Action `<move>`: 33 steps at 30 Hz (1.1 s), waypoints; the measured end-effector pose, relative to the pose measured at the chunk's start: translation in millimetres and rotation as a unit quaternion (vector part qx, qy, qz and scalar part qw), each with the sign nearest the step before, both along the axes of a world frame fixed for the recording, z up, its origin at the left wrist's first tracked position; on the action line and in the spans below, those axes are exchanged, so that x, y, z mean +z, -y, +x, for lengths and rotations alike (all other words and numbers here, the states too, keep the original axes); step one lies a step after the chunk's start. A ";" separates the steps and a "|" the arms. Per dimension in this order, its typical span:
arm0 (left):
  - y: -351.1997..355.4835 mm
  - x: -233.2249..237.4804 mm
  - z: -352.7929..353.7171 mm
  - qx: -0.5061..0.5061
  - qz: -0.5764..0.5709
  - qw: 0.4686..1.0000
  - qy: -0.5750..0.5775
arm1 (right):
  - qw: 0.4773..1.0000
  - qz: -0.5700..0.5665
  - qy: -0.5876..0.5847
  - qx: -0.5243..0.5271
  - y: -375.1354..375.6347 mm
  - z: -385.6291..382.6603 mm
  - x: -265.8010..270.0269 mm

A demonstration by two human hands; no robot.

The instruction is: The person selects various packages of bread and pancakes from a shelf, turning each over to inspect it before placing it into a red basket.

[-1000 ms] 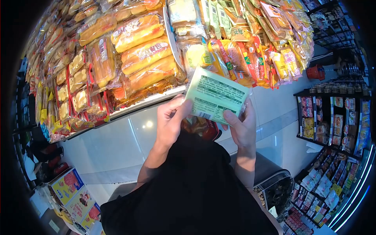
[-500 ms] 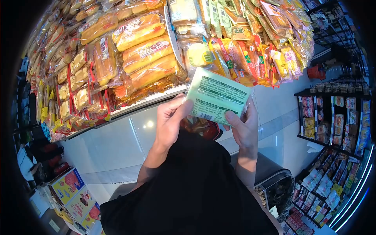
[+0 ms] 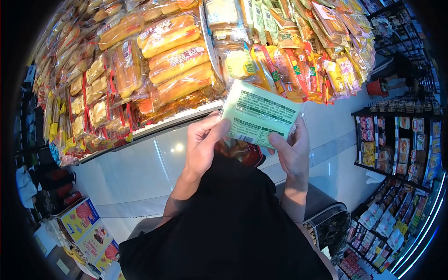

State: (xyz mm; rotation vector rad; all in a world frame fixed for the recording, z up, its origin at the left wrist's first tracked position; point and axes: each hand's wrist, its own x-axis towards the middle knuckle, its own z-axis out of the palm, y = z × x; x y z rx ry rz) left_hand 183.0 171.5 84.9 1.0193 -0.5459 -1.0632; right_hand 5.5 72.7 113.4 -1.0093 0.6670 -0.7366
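A pale green food packet (image 3: 259, 112) in clear wrap is held up in front of me, its printed side with dark green text and a barcode facing me. My left hand (image 3: 204, 142) pinches its left edge between thumb and fingers. Across the lower right corner lies the thumb of my right hand (image 3: 293, 147), with the fingers behind the packet. Just beyond it, the display shelf (image 3: 172, 119) carries packaged long bread rolls (image 3: 179, 58) and a wrapped yellow-labelled cake packet (image 3: 240, 64).
Red and yellow snack packets (image 3: 291, 70) hang over the shelf's right part. Stocked racks (image 3: 392, 140) stand to the right across the tiled floor (image 3: 140, 172). Printed cartons (image 3: 88, 228) are at lower left. A dark container (image 3: 329, 224) stands by my right side.
The packet stays in both hands, and its right side has shifted very slightly to the right with my right hand. The view has moved slightly.
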 end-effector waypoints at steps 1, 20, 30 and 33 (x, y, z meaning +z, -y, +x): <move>-0.4 0.1 -0.1 0.001 -0.002 1.000 0.001 | 1.000 -0.002 0.004 -0.004 -0.6 0.7 1.0; -8.7 -12.8 4.7 -0.021 0.059 0.998 -0.020 | 0.997 -0.069 -0.042 0.007 -5.4 4.2 12.6; -11.2 -9.1 8.8 -0.138 -0.074 0.957 -0.246 | 0.809 -0.537 -0.235 0.055 -1.2 6.1 7.1; -5.3 -2.5 4.2 -0.067 -0.095 0.953 -0.278 | 0.769 -0.589 -0.239 0.070 -5.1 8.0 7.6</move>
